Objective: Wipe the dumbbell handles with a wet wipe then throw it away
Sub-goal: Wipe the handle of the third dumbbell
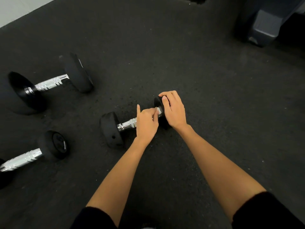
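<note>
A small black dumbbell (110, 129) with a chrome handle lies on the dark floor in the middle. My left hand (146, 123) is wrapped over the right part of its handle, forefinger sticking up. A bit of white wet wipe (159, 110) shows at its fingertips against the handle. My right hand (173, 109) grips the top of the dumbbell's right head. A large dumbbell (49, 83) lies at the upper left. Another dumbbell (33, 156) lies at the lower left, partly cut off by the frame.
The floor (165, 55) is dark rubber matting. A grey base of some equipment (264, 27) stands at the top right. A strip of pale floor (19, 9) shows at the top left corner.
</note>
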A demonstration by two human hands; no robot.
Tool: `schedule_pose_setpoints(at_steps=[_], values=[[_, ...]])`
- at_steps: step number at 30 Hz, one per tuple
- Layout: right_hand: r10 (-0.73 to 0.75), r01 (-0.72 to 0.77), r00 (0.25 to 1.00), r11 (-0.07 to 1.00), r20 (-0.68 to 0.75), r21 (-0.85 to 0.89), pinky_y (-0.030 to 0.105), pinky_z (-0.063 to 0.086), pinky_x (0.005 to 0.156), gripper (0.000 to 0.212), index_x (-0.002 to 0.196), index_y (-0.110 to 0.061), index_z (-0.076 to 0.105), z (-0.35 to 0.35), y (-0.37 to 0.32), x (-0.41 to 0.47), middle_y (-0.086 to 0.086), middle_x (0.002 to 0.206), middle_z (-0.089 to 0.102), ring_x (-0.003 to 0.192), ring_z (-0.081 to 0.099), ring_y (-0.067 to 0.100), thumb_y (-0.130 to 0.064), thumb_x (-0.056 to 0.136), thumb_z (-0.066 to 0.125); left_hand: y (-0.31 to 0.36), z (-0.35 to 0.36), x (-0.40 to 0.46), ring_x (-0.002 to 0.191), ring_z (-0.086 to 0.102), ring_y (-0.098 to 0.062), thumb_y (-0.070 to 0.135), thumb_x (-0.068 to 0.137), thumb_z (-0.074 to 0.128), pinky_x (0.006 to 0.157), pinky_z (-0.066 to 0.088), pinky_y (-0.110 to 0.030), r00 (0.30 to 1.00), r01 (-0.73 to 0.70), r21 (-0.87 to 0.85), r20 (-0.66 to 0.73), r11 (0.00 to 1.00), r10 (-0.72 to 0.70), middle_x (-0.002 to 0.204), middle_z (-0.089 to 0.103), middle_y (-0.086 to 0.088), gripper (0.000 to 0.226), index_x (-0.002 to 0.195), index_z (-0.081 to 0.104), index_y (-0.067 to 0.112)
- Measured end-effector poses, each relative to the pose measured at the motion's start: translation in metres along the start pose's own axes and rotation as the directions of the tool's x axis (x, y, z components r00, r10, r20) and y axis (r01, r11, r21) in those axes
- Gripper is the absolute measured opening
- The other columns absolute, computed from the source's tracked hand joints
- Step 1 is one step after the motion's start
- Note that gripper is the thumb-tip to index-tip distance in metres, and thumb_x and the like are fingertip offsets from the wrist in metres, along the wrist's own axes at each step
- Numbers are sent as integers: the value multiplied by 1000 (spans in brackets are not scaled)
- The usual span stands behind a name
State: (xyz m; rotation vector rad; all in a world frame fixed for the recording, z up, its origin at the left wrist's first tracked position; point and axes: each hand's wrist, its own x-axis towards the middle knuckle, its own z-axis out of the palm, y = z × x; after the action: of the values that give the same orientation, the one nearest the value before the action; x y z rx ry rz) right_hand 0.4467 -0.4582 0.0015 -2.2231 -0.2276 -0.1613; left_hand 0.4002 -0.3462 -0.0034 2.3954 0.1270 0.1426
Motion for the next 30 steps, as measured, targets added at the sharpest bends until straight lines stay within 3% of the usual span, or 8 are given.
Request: schedule_pose_setpoints(at_steps=[4, 7, 11, 14, 19, 22, 25, 30], values=[[-10, 10, 1000, 1000, -5, -11, 28, 48, 81, 28, 106, -17, 62, 0, 0, 0, -3, 110, 55, 99, 54, 9, -24, 99, 36, -8, -1, -11, 105, 63, -17, 6, 89, 59, 118, 17, -33, 979, -200, 78, -30, 977, 203, 108, 70, -6, 21, 108, 69, 5], [0, 0, 1000, 1000, -1, -11, 27, 47, 81, 27, 107, -17, 62, -1, -1, 0, -4, 110, 55, 100, 53, 9, -23, 99, 36, -7, -1, -14, 102, 64, -17, 2, 83, 65, 115, 23, -31, 974, -223, 59, -34, 973, 225, 102, 71, -7, 15, 97, 71, 4], [10, -10, 1000, 1000, 4, -3, 26, 46, 81, 27, 107, -18, 61, 0, 0, 0, -4, 111, 55, 100, 53, 9, -24, 99, 36, 3, -4, -14, 100, 58, -21, 2, 82, 66, 103, 29, -18, 997, -67, -35, -27, 997, 66, 101, 65, -10, 16, 98, 65, 3], [12, -12, 1000, 1000, 5, -5, 26, 45, 81, 27, 107, -18, 62, 0, 0, 1, -5, 110, 55, 100, 53, 9, -24, 99, 36, 8, -5, -9, 100, 50, -18, 6, 82, 67, 87, 37, -25, 1000, 14, -34, 15, 999, -14, 105, 55, -6, 21, 101, 57, 7], [19, -19, 1000, 1000, 13, -8, 24, 43, 81, 28, 107, -19, 62, 1, 1, 2, -5, 111, 55, 101, 53, 8, -25, 98, 36, 11, -2, 7, 107, 54, -24, 8, 83, 65, 96, 41, -36, 981, 52, 202, 173, 978, -88, 113, 62, -11, 32, 113, 58, 5], [9, -9, 1000, 1000, 5, -11, 26, 45, 82, 27, 108, -19, 61, 1, 2, 1, -5, 111, 55, 102, 53, 8, -26, 98, 37, 16, 0, 10, 101, 59, -24, 16, 87, 60, 113, 25, -42, 973, -59, 464, 226, 884, -54, 103, 67, -7, 20, 106, 60, 10], [-4, 4, 1000, 1000, -2, -13, 29, 48, 83, 25, 108, -19, 61, 1, 3, 0, -3, 111, 55, 102, 53, 9, -24, 98, 39, 15, 3, 11, 102, 58, -24, 18, 90, 55, 117, 13, -48, 960, -172, 606, 280, 777, -6, 102, 64, -6, 18, 106, 57, 9], [-3, 3, 1000, 1000, -12, -7, 33, 50, 83, 25, 106, -20, 61, 2, 2, 2, -4, 110, 56, 100, 54, 8, -26, 98, 38, -3, -3, 4, 76, 58, -19, 14, 85, 61, 112, 25, -58, 929, -359, 774, 351, 522, 119, 78, 58, 0, 9, 91, 56, 12]])
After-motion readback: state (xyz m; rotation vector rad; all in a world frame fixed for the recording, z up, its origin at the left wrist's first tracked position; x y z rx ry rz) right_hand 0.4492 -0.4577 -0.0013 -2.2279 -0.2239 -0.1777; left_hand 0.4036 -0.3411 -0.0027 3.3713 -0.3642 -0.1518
